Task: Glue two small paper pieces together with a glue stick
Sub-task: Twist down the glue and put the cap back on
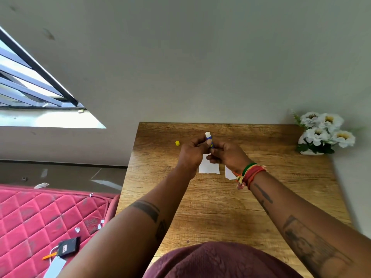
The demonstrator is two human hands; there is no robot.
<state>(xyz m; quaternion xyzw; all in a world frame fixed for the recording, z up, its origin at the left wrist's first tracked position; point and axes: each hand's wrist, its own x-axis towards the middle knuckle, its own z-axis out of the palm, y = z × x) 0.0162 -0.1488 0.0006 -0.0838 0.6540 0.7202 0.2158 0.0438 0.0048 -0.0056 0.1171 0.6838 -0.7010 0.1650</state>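
Observation:
Both hands meet above the wooden table (pixel 220 205) around a blue glue stick (pixel 208 138) held upright, its white glue tip bare and pointing up. My left hand (pixel 191 153) pinches the upper body of the stick. My right hand (pixel 226 155) grips its lower end. The yellow cap (pixel 177 143) lies on the table to the left of my hands. Two small white paper pieces lie flat under my hands: one (pixel 209 168) in the middle, the other (pixel 229 173) partly hidden by my right wrist.
A pot of white flowers (pixel 323 133) stands at the table's far right corner against the wall. A red quilted mattress (pixel 44 221) lies left of the table, with paper scraps, a black device (pixel 68 246) and an orange tool on it.

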